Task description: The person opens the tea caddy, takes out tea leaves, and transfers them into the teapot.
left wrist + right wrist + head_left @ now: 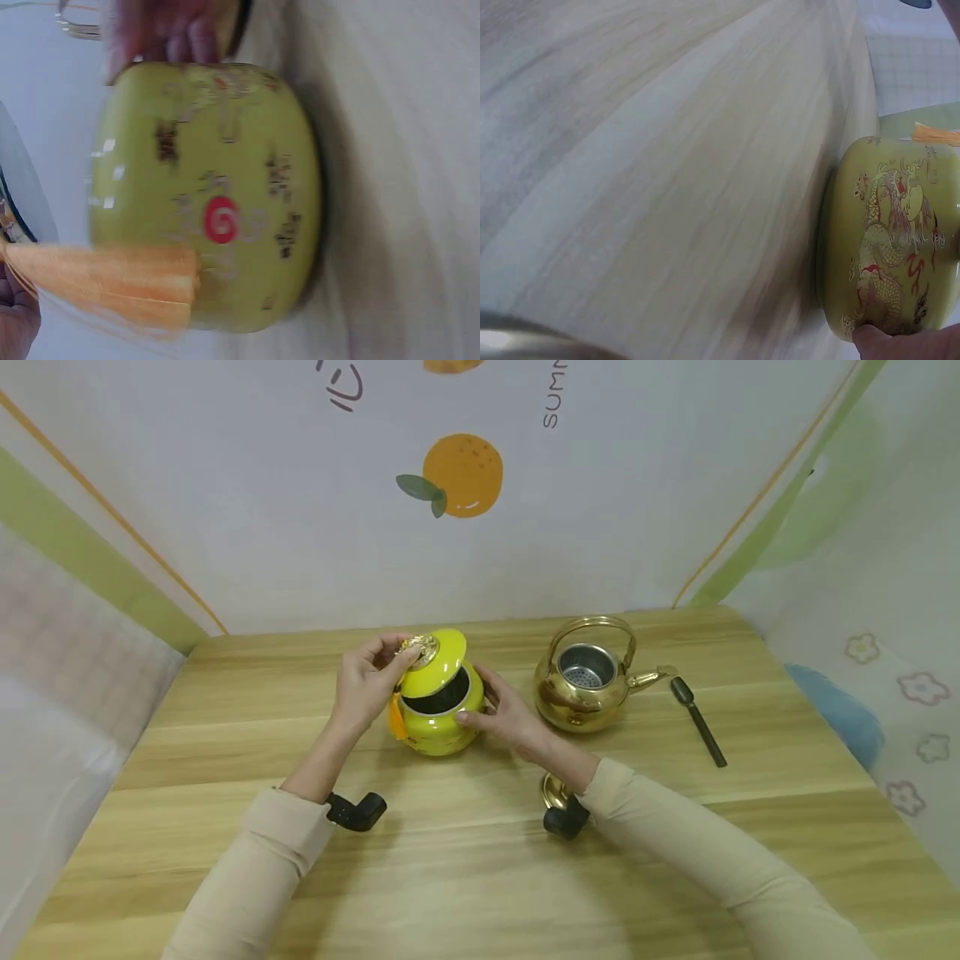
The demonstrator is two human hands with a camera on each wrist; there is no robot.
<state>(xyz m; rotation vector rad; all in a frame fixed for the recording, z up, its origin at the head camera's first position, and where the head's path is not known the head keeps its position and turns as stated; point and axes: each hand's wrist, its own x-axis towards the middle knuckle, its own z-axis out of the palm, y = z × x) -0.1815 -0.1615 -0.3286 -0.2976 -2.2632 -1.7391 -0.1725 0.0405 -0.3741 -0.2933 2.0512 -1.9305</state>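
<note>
A round yellow jar (442, 735) with a dark inside stands on the table; a dragon pattern shows on its side in the right wrist view. Its yellow lid (438, 672) is tilted and lifted above the mouth. My left hand (367, 677) pinches the lid by its gold knob (420, 652). From the lid hangs an orange tassel (112, 285), down the jar's left side. My right hand (510, 710) holds the jar's right side, thumb in front and fingers behind.
Right of the jar stands a gold teapot (577, 706) without its lid, a metal strainer (587, 667) in its mouth. Further right lies a dark scoop (699, 722). A round gold lid (553, 792) lies partly hidden under the right wrist. A wall rises behind the table.
</note>
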